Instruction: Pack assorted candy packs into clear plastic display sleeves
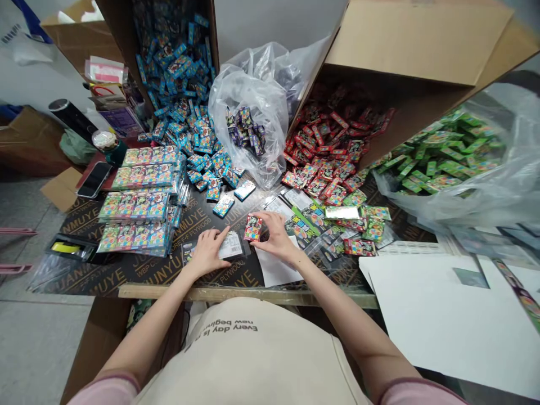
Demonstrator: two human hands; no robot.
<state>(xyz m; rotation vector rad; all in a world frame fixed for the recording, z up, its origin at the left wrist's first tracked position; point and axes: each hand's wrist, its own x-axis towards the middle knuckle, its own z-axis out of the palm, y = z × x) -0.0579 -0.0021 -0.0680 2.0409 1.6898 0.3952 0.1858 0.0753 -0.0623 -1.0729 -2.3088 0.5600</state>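
Observation:
My right hand (pixel 276 236) pinches a small red printed box (pixel 253 227) between thumb and fingers, just above the table. My left hand (pixel 207 251) lies with thumb and forefinger spread on a clear plastic packet (pixel 231 245) that has a white barcode label. Part of that packet is hidden under the hand. Below my right hand is a white sheet (pixel 270 269). Flat packets with black and green cards (pixel 310 222) lie to its right. Two blue boxes (pixel 223 206) rest on the table beyond my hands.
Filled packs (pixel 133 236) are stacked at the left beside a phone (pixel 95 180). Blue boxes (pixel 202 135) spill from a carton at the back. Purple boxes (pixel 247 129) sit in a clear bag, red ones (pixel 324 157) in a tilted carton, green ones (pixel 447 157) in another bag. White sheets (pixel 442 315) cover the right.

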